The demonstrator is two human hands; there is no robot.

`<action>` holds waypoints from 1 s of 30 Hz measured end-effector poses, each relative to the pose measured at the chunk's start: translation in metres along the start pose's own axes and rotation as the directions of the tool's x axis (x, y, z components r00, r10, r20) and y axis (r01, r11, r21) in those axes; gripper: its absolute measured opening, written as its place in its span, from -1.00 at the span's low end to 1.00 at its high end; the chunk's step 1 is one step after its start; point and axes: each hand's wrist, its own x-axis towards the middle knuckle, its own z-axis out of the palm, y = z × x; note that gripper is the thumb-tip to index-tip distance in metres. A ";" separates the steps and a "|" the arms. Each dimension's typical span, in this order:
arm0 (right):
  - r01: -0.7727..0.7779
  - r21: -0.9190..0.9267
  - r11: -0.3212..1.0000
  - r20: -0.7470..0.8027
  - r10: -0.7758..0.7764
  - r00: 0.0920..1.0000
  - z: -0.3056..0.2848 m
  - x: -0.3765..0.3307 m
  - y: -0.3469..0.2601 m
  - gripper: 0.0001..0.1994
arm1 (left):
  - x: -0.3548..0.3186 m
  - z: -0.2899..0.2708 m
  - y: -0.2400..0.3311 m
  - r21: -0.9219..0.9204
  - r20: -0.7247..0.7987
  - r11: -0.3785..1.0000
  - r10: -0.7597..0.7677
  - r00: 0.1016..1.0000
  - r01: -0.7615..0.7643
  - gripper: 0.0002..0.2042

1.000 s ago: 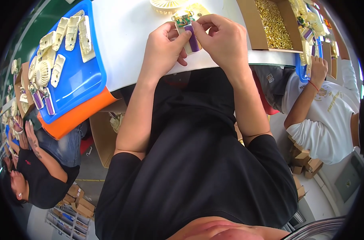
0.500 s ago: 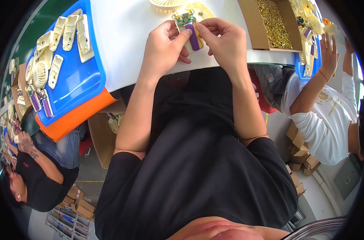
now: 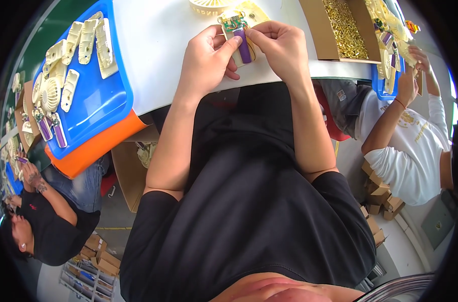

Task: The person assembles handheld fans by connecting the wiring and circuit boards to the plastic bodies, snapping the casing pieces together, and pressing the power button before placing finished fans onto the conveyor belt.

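Note:
My left hand [image 3: 206,63] is closed around the left side of a cream fan handle shell, its thumb pressed on the purple battery [image 3: 245,50] inside. Above the battery, a green circuit board [image 3: 235,23] with a small dark display sits in the same shell. My right hand [image 3: 285,53] pinches thumb and forefinger together at the battery's upper right edge, where thin wires run. Whatever lies between those fingertips is too small to make out. Just beyond are a round cream fan grille [image 3: 211,6] and another cream shell piece [image 3: 257,13].
To the left, a blue tray [image 3: 95,108] holds cream shells and battery assemblies above an orange bin [image 3: 98,146]. An open cardboard box [image 3: 317,30] of gold-coloured metal parts stands right, near another blue tray [image 3: 380,88]. Co-workers sit on both sides.
My right hand has shifted slightly up and left along the battery's edge; my left hand keeps its hold. The co-worker at right has lowered their hands towards the cream parts.

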 end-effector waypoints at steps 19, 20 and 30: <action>0.304 -0.142 0.942 -0.115 -0.321 0.940 0.001 -0.006 0.011 -0.85 | -0.001 -0.001 -0.001 0.019 0.015 1.000 0.015 1.000 -0.015 -0.70; 0.338 -0.171 0.925 -0.102 -0.358 0.928 0.000 -0.006 0.011 -0.86 | -0.002 0.000 -0.001 0.020 0.016 1.000 0.013 1.000 -0.013 -0.69; 0.496 -0.305 0.813 0.050 -0.506 0.861 -0.014 0.002 0.009 -0.87 | -0.002 0.002 -0.001 0.030 0.011 0.999 0.013 1.000 -0.013 -0.68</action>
